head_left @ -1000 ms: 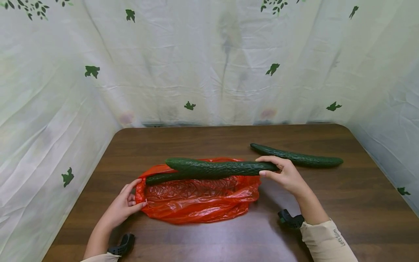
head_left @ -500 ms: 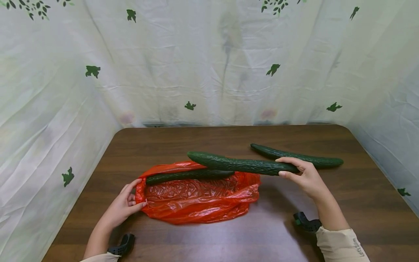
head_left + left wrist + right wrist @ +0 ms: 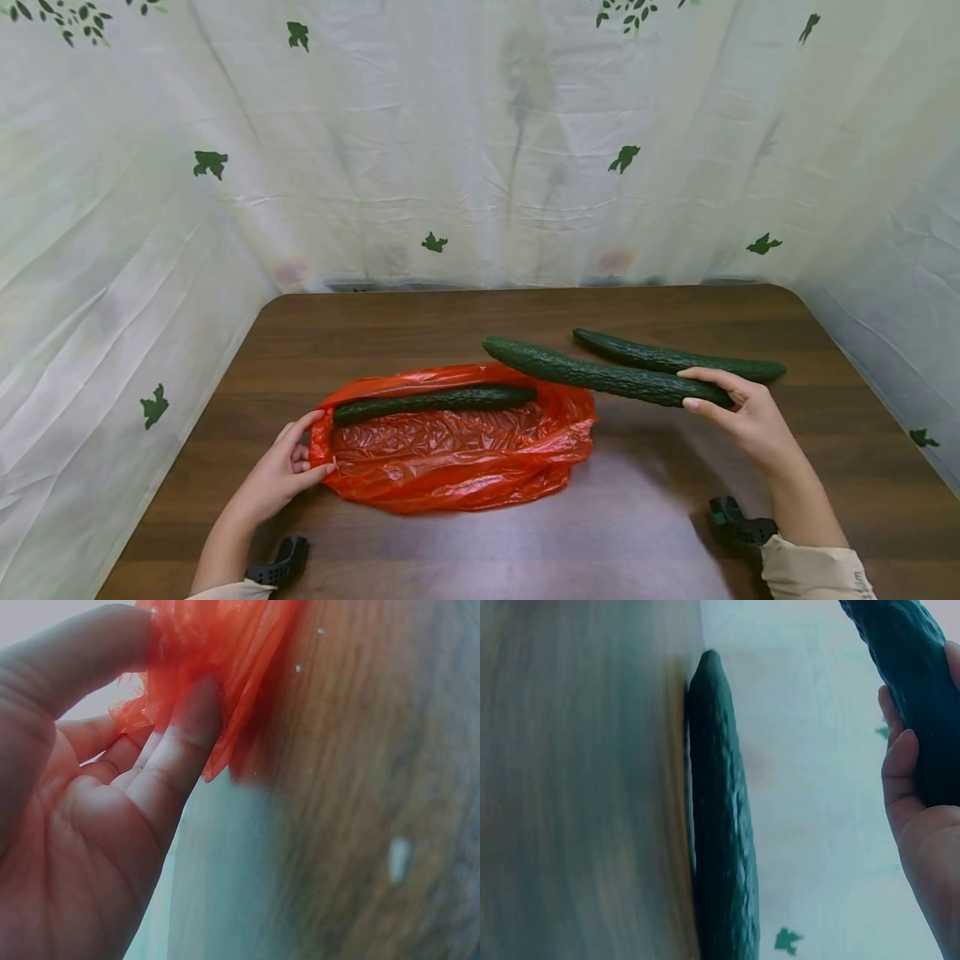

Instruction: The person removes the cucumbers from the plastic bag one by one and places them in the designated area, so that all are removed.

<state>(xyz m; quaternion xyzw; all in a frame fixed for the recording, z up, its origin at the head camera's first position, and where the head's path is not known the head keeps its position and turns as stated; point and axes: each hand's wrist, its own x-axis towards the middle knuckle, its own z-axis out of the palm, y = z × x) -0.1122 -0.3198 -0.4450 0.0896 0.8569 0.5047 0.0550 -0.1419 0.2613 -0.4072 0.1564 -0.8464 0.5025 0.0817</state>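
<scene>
My right hand point(image 3: 750, 417) grips one end of a long dark green cucumber point(image 3: 600, 375), its far tip overlapping the back right rim of a red plastic bag point(image 3: 450, 483) in the head view. In the right wrist view, fingers and thumb wrap that cucumber point(image 3: 922, 682). At the bag's left end, my left hand point(image 3: 281, 462) pinches the gathered plastic; the left wrist view shows the red film point(image 3: 225, 660) between thumb and fingers. Inside the bag's open mouth lies a second cucumber point(image 3: 435, 402). Just behind the held one, a third cucumber point(image 3: 660, 357) rests on the table.
The brown wooden table point(image 3: 525, 558) has rounded back corners. Behind and on both sides hangs a pale curtain point(image 3: 480, 150) with green leaf shapes. A black strapped device point(image 3: 742, 521) sits at the right wrist, and another black device point(image 3: 281, 562) at the left.
My right hand has moved right with its cucumber, away from over the bag, uncovering the cucumber inside. The left hand and the third cucumber have stayed in place.
</scene>
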